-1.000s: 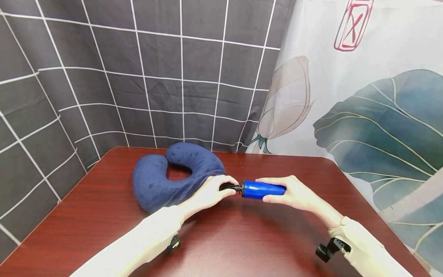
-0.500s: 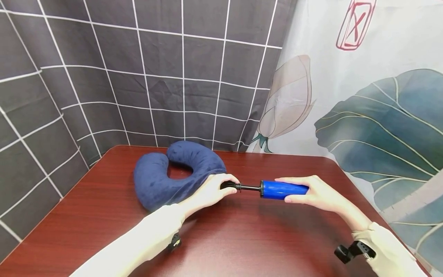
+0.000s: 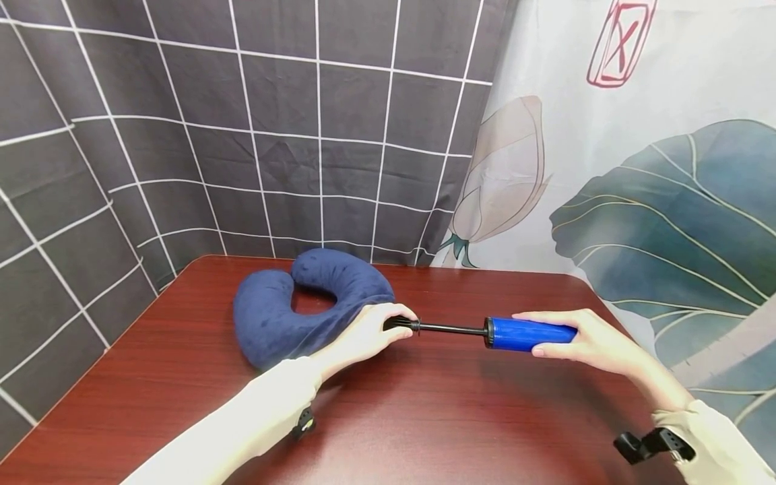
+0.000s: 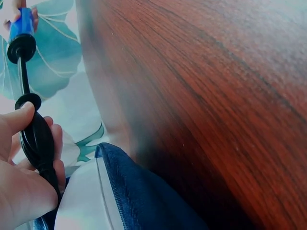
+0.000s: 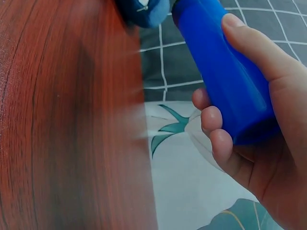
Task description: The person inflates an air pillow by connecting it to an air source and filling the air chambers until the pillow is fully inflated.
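Note:
A hand pump lies level between my two hands, its thin black rod (image 3: 451, 329) drawn well out of the blue barrel (image 3: 515, 334). My right hand (image 3: 597, 345) grips the barrel, fingers and thumb curled round it in the right wrist view. My left hand (image 3: 364, 335) holds the black grip (image 4: 37, 139) at the pump's other end. That grip narrows toward a navy U-shaped neck pillow (image 3: 263, 327) under and beside my left hand. In the left wrist view, the pillow's zipped cover (image 4: 129, 191) is parted over a white lining (image 4: 84, 201). The pump's narrow tip is hidden there.
The reddish-brown wooden table (image 3: 394, 417) spans the front. Behind it hang a dark grey gridded curtain (image 3: 279, 168) and, at the right, a pale curtain (image 3: 570, 222) with lotus prints. Black wrist cameras are strapped over both cream sleeves.
My right hand has moved steadily right with the blue barrel, so a long length of rod now shows. My left hand and the neck pillow have stayed in place.

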A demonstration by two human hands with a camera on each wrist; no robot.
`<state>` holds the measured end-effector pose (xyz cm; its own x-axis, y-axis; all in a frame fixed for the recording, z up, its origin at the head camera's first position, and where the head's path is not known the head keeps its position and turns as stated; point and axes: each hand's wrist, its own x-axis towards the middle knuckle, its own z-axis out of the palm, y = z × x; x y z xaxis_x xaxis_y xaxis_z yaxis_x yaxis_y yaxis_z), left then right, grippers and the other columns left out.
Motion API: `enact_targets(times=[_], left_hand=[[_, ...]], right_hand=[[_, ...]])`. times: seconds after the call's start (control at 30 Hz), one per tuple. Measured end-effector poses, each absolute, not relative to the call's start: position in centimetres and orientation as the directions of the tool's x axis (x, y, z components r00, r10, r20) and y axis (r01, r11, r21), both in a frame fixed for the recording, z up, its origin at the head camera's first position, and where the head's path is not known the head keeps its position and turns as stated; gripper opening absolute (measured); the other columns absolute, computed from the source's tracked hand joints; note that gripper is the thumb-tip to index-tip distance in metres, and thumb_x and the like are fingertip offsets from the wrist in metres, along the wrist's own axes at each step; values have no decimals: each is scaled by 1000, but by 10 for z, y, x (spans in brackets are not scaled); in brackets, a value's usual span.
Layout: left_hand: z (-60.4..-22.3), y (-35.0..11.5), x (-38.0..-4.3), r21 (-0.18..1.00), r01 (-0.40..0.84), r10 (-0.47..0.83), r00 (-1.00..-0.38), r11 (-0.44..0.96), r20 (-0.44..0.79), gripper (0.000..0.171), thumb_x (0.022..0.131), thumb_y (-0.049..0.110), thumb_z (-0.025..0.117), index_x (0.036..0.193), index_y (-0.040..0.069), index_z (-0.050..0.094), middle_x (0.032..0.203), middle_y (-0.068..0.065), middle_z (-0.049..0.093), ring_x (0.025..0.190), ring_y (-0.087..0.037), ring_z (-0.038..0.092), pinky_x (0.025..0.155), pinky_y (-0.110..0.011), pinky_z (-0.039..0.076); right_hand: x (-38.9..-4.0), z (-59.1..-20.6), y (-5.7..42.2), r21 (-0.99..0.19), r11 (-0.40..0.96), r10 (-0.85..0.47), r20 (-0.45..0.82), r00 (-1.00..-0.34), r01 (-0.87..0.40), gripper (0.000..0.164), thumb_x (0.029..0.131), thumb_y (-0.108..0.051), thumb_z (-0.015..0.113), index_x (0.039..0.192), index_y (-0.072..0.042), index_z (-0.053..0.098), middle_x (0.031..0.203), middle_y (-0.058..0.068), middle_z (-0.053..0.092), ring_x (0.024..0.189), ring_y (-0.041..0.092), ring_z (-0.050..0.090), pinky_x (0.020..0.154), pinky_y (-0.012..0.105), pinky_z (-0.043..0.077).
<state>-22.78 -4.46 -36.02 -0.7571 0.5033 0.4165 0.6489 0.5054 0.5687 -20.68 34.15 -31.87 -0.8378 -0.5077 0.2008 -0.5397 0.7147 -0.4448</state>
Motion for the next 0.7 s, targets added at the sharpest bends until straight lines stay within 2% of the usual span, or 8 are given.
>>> enact_targets(times=[0.2,0.4,0.7], left_hand=[[-358,-42,-230,564,653,496,-755,506,429,20,90,21,71,109,15,72,104,0,74,96,-14,65,90,-28,50],[-357,-42,-232,571,643,482,-764,511,430,21,89,20,72,110,14,72,105,-1,75,97,-15,66,91,-29,51],[-361,-45,-230,586,645,484,-761,491,432,21,89,18,71,109,12,72,105,-3,74,96,-17,65,91,-29,51]], right_hand=[[-209,-320,333,-453,716,-484,227,-845,-531,51,83,-29,78,132,-33,62,115,-8,72,87,5,64,69,24,52],[-216,-325,310,-469,700,-485,244,-840,-539,50,83,-34,78,130,-37,62,113,-10,72,87,6,65,70,25,54],[-226,-343,268,-541,637,-506,246,-827,-550,49,84,-39,77,130,-31,64,114,-5,72,92,15,66,73,28,53]])
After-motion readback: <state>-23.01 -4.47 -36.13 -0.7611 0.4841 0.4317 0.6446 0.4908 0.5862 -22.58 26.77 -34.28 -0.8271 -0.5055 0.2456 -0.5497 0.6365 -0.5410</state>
